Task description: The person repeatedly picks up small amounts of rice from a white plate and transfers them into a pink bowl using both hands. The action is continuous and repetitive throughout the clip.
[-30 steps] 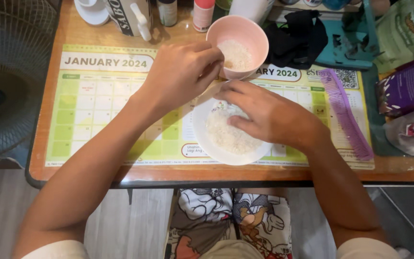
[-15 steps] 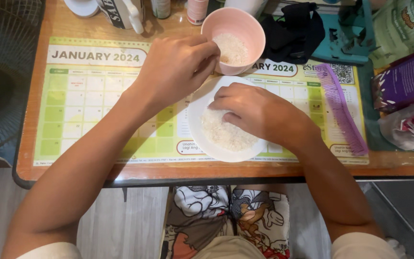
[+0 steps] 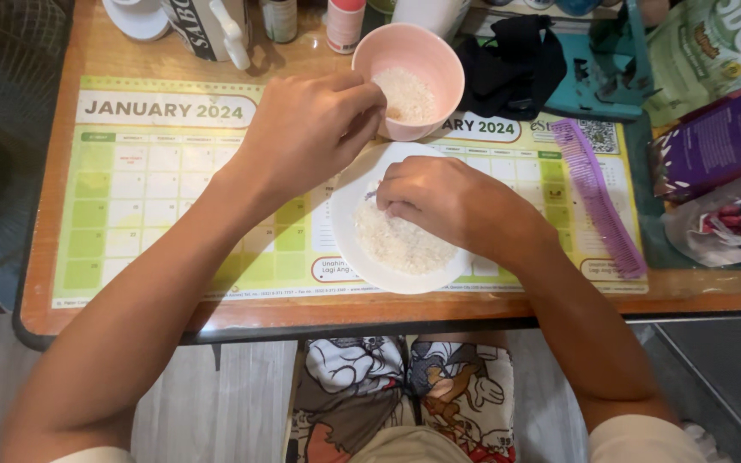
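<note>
Since the earlier frame the right hand (image 3: 439, 201) has drawn its fingers into a narrow grip on the rice (image 3: 400, 240), heaped on the white plate (image 3: 349, 214) near the surface's front edge. The left hand (image 3: 310, 129) keeps its fingertips pinched at the pink bowl's (image 3: 409, 77) rim, toward the back edge.

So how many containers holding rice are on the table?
2. A pink bowl at the back, by the left hand, and a white plate in front of it, under the right hand. Others may sit out of view.
</note>
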